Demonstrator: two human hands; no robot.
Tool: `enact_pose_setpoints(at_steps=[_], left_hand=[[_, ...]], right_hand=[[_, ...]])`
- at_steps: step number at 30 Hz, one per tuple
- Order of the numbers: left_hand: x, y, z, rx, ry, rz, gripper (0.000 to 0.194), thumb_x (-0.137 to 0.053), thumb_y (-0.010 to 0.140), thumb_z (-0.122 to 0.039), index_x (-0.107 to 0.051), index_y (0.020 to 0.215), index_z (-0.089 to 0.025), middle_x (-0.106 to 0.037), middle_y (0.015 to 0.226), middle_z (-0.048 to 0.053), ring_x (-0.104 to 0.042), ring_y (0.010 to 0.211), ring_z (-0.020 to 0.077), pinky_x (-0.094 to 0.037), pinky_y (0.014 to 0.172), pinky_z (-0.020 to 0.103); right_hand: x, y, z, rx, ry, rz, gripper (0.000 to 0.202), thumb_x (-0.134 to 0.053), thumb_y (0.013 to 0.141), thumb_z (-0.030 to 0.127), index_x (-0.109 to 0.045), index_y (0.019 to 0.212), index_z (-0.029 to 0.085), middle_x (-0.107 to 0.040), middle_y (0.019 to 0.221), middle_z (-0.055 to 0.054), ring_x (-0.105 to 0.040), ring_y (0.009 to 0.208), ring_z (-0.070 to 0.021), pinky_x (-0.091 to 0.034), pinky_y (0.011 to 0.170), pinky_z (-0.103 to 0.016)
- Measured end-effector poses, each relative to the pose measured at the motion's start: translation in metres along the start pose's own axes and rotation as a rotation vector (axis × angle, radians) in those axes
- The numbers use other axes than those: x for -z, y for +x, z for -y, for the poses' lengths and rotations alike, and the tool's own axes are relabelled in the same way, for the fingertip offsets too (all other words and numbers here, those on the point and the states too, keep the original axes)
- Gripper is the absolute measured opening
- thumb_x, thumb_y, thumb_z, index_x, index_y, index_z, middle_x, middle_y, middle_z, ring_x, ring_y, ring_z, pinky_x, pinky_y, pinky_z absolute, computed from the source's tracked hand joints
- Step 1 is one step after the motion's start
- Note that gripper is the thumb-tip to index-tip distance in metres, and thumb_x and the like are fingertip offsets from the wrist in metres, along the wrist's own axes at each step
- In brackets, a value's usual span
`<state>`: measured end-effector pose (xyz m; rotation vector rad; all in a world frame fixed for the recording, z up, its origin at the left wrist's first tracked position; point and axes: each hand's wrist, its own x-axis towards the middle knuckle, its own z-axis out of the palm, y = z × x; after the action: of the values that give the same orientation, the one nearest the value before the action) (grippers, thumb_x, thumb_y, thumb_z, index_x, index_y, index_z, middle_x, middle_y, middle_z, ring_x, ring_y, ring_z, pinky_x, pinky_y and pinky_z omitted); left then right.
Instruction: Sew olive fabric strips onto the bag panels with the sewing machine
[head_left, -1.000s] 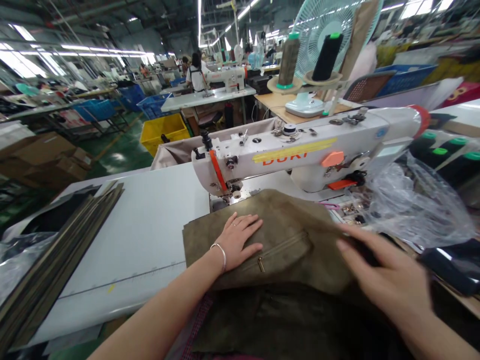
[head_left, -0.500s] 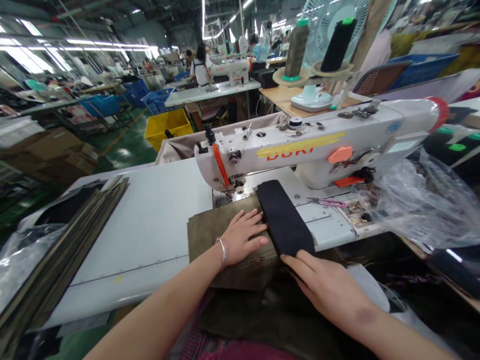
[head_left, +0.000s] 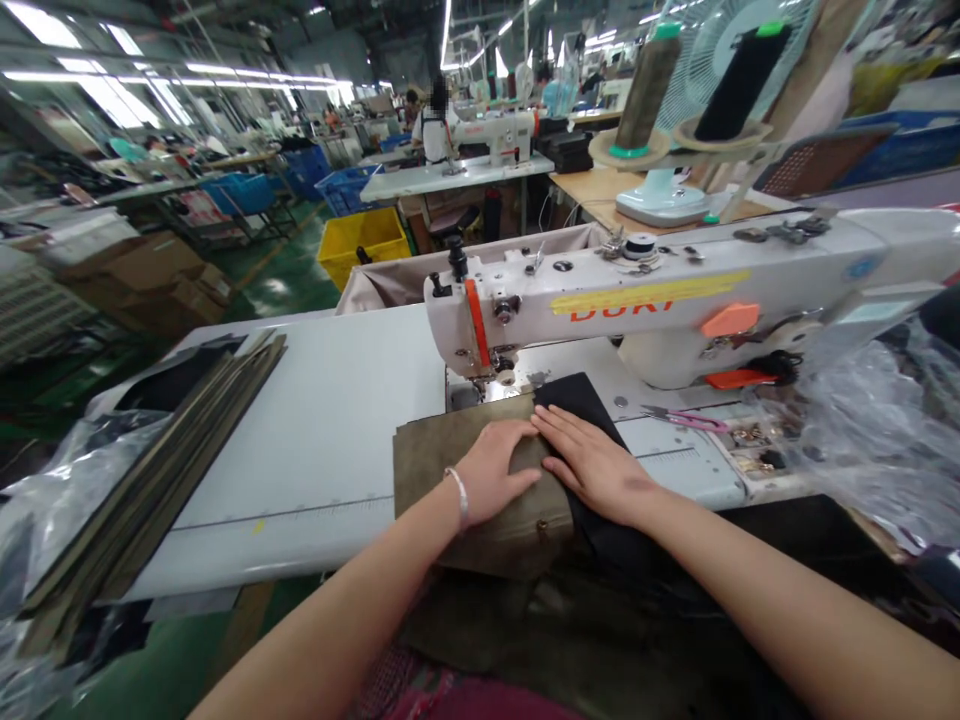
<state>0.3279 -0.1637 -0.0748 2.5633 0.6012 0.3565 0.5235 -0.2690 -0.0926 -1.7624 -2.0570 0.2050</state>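
My left hand [head_left: 495, 472], with a silver bracelet at the wrist, rests on an olive-brown fabric piece [head_left: 435, 465], its thumb apart from the fingers. Just to its right, my right hand [head_left: 596, 462] lies flat over a black fabric piece [head_left: 577, 397], fingers stretched toward the seam side where black and olive meet. The fingertips of both hands almost touch. Beyond them stands the white sewing machine [head_left: 637, 300], its needle area right behind the fabric's far edge. More dark olive fabric [head_left: 540, 630] hangs over my lap.
A stack of olive strips [head_left: 180, 460] lies at the table's left end. Pink-handled thread snips [head_left: 686, 418] lie right of the fabric, near crumpled clear plastic [head_left: 862, 420]. Thread cones [head_left: 649, 90] stand behind the machine. A yellow bin [head_left: 364, 243] sits beyond the table.
My right hand has moved from the black piece's near corner up and left, onto its top beside my left hand. The left fingers have drawn in. The view has shifted left.
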Motion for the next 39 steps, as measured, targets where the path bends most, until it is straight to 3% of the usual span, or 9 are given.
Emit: enact_pose_setpoints(at_steps=[3,7,12,18,22,26,31,39], left_hand=[[0.026,-0.04,0.024,0.034,0.188,0.076,0.058,-0.061,0.088,-0.041,-0.042,0.141,-0.026,-0.04,0.15,0.008,-0.033,0.14,0.0283,-0.027,0.117,0.05],[0.028,-0.068,0.041,0.11,0.406,0.101,0.058,-0.045,0.097,-0.04,-0.025,0.15,-0.031,-0.018,0.16,0.006,-0.017,0.148,0.0298,-0.019,0.118,0.056],[0.019,-0.054,0.048,0.035,0.472,0.104,0.056,-0.043,0.098,-0.038,-0.026,0.15,-0.028,-0.019,0.16,0.007,-0.018,0.148,0.0278,-0.023,0.118,0.053],[0.016,-0.039,0.054,0.12,0.541,-0.052,0.049,-0.045,0.097,-0.039,-0.046,0.138,-0.013,-0.047,0.141,0.017,-0.046,0.131,0.0288,-0.042,0.109,0.043],[0.0,-0.031,0.043,0.088,0.555,-0.061,0.052,-0.046,0.097,-0.037,-0.039,0.143,-0.013,-0.04,0.147,0.018,-0.037,0.138,0.03,-0.04,0.111,0.043],[-0.013,-0.026,0.029,0.089,0.593,-0.103,0.05,-0.043,0.098,-0.034,-0.04,0.142,-0.012,-0.041,0.147,0.018,-0.037,0.138,0.0298,-0.034,0.115,0.046],[-0.015,-0.025,0.019,0.082,0.623,-0.114,0.05,-0.041,0.098,-0.036,-0.039,0.143,-0.014,-0.043,0.146,0.016,-0.038,0.137,0.0285,-0.029,0.117,0.047],[-0.027,-0.012,0.008,0.126,0.613,-0.128,0.053,-0.039,0.098,-0.037,-0.038,0.143,-0.011,-0.043,0.145,0.017,-0.039,0.136,0.0282,-0.024,0.119,0.047]], right_hand=[[-0.008,-0.003,-0.003,0.022,-0.066,0.032,0.056,-0.041,0.097,0.037,-0.033,0.149,0.019,-0.029,0.157,-0.009,-0.021,0.145,-0.0237,-0.026,0.117,-0.046],[-0.013,0.011,0.01,-0.016,-0.176,0.06,0.061,-0.039,0.096,0.046,-0.036,0.148,0.015,-0.03,0.156,-0.013,-0.025,0.144,-0.0264,-0.026,0.117,-0.045],[-0.034,0.041,0.027,0.009,-0.221,0.051,0.068,-0.038,0.093,0.058,-0.032,0.151,0.021,-0.022,0.159,-0.01,-0.014,0.146,-0.0301,-0.019,0.118,-0.05],[-0.022,0.03,-0.015,-0.05,-0.287,0.042,0.069,-0.034,0.094,0.061,-0.027,0.152,0.025,-0.017,0.16,-0.006,-0.014,0.147,-0.0299,-0.018,0.118,-0.052],[-0.008,0.016,-0.037,-0.076,-0.344,0.06,0.067,-0.034,0.094,0.057,-0.029,0.152,0.022,-0.017,0.16,-0.008,-0.015,0.146,-0.0298,-0.018,0.118,-0.051],[-0.01,0.017,-0.023,-0.054,-0.326,0.049,0.064,-0.033,0.096,0.05,-0.027,0.152,0.019,-0.013,0.161,-0.009,-0.011,0.147,-0.0275,-0.019,0.118,-0.049],[-0.015,0.021,-0.01,0.083,-0.258,0.101,0.075,-0.038,0.092,0.062,-0.022,0.153,0.023,-0.014,0.161,-0.007,-0.011,0.147,-0.0257,-0.016,0.12,-0.049],[0.004,0.02,-0.05,0.176,-0.247,0.171,0.075,-0.042,0.092,0.059,-0.016,0.154,0.028,-0.01,0.161,-0.004,-0.013,0.147,-0.0253,-0.02,0.118,-0.049]])
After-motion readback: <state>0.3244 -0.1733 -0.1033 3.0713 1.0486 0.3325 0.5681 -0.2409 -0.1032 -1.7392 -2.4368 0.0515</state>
